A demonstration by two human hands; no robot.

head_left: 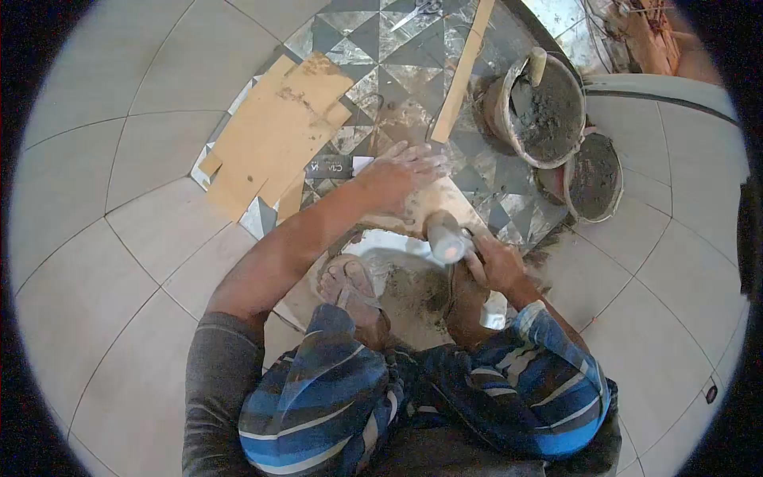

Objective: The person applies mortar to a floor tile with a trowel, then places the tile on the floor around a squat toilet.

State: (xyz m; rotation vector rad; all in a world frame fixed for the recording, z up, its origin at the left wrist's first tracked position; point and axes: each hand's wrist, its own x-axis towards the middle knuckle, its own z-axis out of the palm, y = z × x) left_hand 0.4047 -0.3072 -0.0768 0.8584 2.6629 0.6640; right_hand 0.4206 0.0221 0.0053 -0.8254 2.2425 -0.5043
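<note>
My left hand [404,173] lies flat with its fingers stretched out on a dusty, light-coloured tile [455,200] in front of my feet. In my right hand [499,264] is a mallet [447,238] with a pale grey cylindrical head, held over the tile's near right edge. Its handle is mostly hidden by the fingers. Close to my left wrist lies a dark strip with white lettering [327,166]. Wet-looking grey mortar [417,290] covers the floor between my feet, nearer to me than the tile.
A bucket [509,135] of grey mortar with a trowel [524,97] in it stands at the upper right, and a second bucket [569,189] beside it. Cardboard [266,139] lies at the left on patterned flooring [401,40]. A long thin strip [465,71] points towards my left hand.
</note>
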